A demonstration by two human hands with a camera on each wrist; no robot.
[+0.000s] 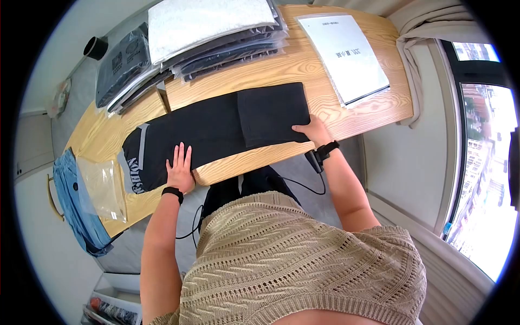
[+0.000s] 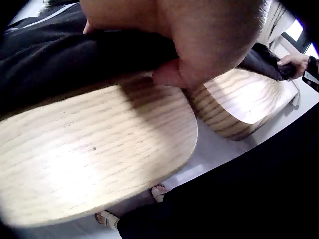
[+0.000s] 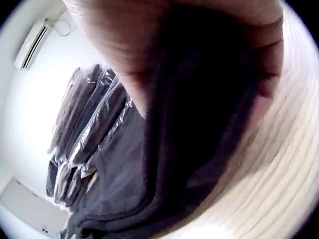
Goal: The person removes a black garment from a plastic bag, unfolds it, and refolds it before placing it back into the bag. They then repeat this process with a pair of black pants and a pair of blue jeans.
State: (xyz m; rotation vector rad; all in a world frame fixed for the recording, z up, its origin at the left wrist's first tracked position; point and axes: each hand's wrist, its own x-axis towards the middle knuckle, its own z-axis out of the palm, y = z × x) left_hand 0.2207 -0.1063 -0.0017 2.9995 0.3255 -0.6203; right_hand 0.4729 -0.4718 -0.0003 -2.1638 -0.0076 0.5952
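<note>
- Knitted beige top [image 1: 298, 260]: nearest the head camera, worn by the person.
- Right hand [image 1: 316, 131]: thumb above, fingers curled beneath, pinching the near right corner of the folded black garment [image 1: 203, 127].
- Left hand [image 1: 180, 172]: fingers extended, resting on the cloth towards its left end, not gathered round it.
- Folded black garment: on the wooden table [image 1: 233, 165], along its near edge; judged soft, limp, light and hard to damage, its layers liable to slip. Best held at the doubled right end, all layers together, a flat palm steadying the rest.
- Long axis: left to right, rising slightly rightward in the head view; grey lettered end [image 1: 134, 169] leftward, folded-back panel [image 1: 273, 114] rightward.
</note>
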